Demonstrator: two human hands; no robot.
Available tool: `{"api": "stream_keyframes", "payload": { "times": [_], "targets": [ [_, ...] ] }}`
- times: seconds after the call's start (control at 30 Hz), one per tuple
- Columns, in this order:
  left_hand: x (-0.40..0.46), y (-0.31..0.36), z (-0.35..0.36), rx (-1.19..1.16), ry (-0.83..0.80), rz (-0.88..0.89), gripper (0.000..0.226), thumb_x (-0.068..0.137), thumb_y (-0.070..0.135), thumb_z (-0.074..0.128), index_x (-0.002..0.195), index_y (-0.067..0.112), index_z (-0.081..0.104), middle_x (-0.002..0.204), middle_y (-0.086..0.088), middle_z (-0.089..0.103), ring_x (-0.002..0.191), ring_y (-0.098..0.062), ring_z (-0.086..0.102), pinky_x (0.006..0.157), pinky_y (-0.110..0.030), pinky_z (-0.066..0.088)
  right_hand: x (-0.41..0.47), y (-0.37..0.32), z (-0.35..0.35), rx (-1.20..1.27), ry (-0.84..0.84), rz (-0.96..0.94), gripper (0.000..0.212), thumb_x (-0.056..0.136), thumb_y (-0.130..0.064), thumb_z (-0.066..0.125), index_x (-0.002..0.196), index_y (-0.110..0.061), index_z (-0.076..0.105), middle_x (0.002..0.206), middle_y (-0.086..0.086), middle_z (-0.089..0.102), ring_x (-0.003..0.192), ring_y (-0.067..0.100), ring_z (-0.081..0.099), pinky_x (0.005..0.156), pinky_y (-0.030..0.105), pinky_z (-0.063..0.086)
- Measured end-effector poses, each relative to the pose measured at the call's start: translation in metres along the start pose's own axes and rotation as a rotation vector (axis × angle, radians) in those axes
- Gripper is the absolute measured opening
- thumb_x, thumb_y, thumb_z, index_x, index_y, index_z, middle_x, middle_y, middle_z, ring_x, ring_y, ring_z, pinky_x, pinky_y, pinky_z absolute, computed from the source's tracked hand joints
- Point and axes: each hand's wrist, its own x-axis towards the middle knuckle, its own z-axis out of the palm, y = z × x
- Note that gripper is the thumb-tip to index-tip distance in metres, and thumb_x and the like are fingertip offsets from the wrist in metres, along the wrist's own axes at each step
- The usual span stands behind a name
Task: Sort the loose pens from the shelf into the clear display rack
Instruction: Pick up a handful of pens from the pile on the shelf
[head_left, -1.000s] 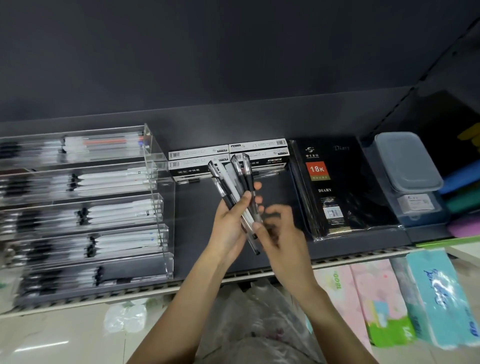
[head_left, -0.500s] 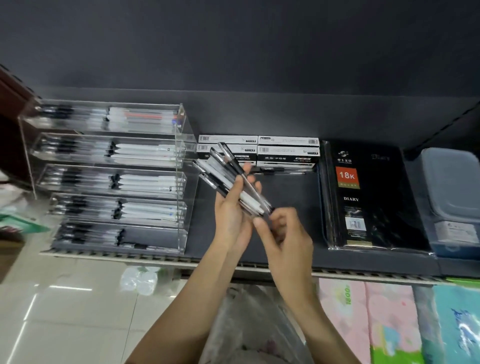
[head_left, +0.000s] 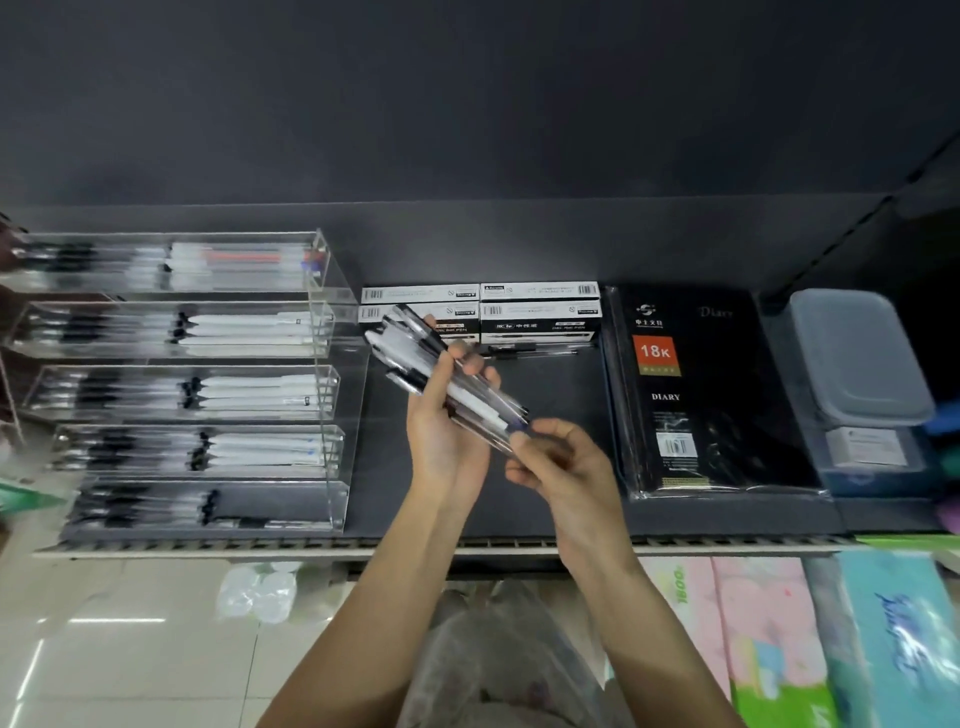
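My left hand (head_left: 447, 431) grips a bundle of several clear and white pens (head_left: 415, 348) with black caps, slanted up to the left above the dark shelf (head_left: 550, 467). My right hand (head_left: 561, 462) pinches the lower right ends of the bundle between thumb and fingers. The clear display rack (head_left: 327, 374) stands at the shelf's left with several stepped tiers, each holding rows of pens. A few loose pens (head_left: 535, 352) lie on the shelf in front of the pen boxes.
Black and white pen boxes (head_left: 540, 312) are stacked at the back. A black wrapped diary (head_left: 701, 395) lies to the right, then a grey lidded plastic box (head_left: 857, 358). Tissue packs (head_left: 883, 639) sit below the shelf's front edge (head_left: 208, 551).
The bundle has tilted further to the left in my left hand and moved a little toward the rack. The view has swung left, bringing the whole rack into sight.
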Motion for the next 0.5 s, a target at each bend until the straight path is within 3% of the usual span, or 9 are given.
{"api": "stream_keyframes", "payload": {
  "times": [0.17, 0.3, 0.4, 0.5],
  "targets": [
    [0.003, 0.006, -0.003, -0.052, -0.014, 0.042, 0.029, 0.096, 0.008, 0.042, 0.123, 0.019, 0.043, 0.085, 0.006, 0.054, 0.074, -0.007, 0.052, 0.086, -0.027, 0.045, -0.006, -0.007, -0.031, -0.379, -0.142, -0.149, 0.02, 0.088, -0.005, 0.06, 0.096, -0.02, 0.07, 0.073, -0.001, 0.069, 0.067, 0.01, 0.065, 0.067, 0.016, 0.05],
    [0.003, 0.004, -0.003, -0.113, 0.01, 0.001, 0.029, 0.096, 0.007, 0.039, 0.119, 0.022, 0.046, 0.083, 0.007, 0.056, 0.073, -0.007, 0.053, 0.089, -0.028, 0.041, -0.005, -0.017, -0.059, -0.561, -0.083, -0.33, 0.02, 0.086, -0.01, 0.062, 0.089, -0.028, 0.072, 0.082, -0.004, 0.07, 0.068, 0.011, 0.067, 0.069, 0.016, 0.05],
    [0.01, 0.016, -0.003, -0.151, 0.004, -0.006, 0.028, 0.099, 0.007, 0.033, 0.112, 0.022, 0.052, 0.083, 0.007, 0.055, 0.072, -0.008, 0.054, 0.09, -0.029, 0.043, -0.008, -0.035, -0.083, -0.459, 0.028, -0.364, 0.031, 0.084, -0.004, 0.062, 0.084, -0.032, 0.075, 0.078, -0.008, 0.071, 0.067, 0.005, 0.064, 0.069, 0.012, 0.048],
    [0.008, 0.012, 0.003, 0.011, 0.061, -0.014, 0.022, 0.1, 0.007, 0.034, 0.107, 0.02, 0.051, 0.083, 0.005, 0.058, 0.077, -0.008, 0.058, 0.084, -0.03, 0.053, -0.006, -0.045, -0.081, -0.194, 0.142, -0.385, 0.025, 0.079, -0.013, 0.062, 0.084, -0.032, 0.076, 0.079, -0.008, 0.073, 0.071, 0.004, 0.065, 0.07, 0.013, 0.05]
  ]
}}
